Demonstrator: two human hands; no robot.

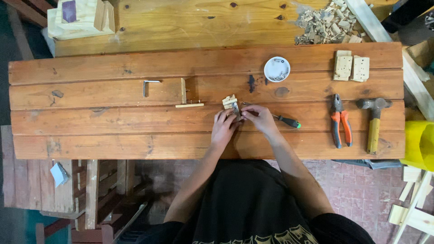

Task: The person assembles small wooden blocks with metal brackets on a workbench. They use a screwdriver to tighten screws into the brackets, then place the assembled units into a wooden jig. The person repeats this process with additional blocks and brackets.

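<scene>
Nearest the person, both hands are meeting over the slatted wooden workbench (90, 135). The left hand (224, 129) and right hand (258, 118) are curling their fingers closed around a small pale wooden block assembly (229, 102) with a metal bracket on it, pinching it between them on the third plank. Whether the right hand is also gripping the screwdriver (280, 119), whose black and green handle is lying just beside its wrist, I cannot tell. Further right, orange-handled pliers (341, 125) and a yellow-handled hammer (374, 122) are lying side by side. Further back, a small white round dish (276, 68) is holding a few metal screws. Beyond it, a heap of wood offcuts (325, 25) is sitting on the far board.
</scene>
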